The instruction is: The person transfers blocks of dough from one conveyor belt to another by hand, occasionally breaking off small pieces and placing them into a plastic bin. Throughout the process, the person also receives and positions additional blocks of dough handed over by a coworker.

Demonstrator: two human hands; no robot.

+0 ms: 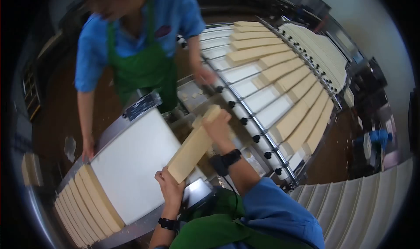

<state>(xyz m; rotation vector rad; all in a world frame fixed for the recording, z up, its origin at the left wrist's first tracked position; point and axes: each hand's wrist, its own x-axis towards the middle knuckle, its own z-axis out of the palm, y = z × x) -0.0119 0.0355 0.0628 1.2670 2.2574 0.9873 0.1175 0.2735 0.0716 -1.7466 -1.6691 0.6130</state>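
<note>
A long pale-yellow slab (192, 150) lies slantwise between my two hands, over the gap between two conveyors. My left hand (170, 187) is closed on its near lower end, the thumb and fingers at the edge. My right hand (217, 127) grips the far upper end from the right side. Below the slab, partly hidden by it, are metal trays (192, 101) with pale scraps. The white belt (135, 157) of the left conveyor lies just left of the slab.
Upright slabs (87, 201) stand in a row at that belt's near end. Across from me a person in a green apron (140, 56) has one hand by the belt. On the right, a slotted conveyor (258, 104) carries several slabs behind a metal rail with black knobs (257, 138).
</note>
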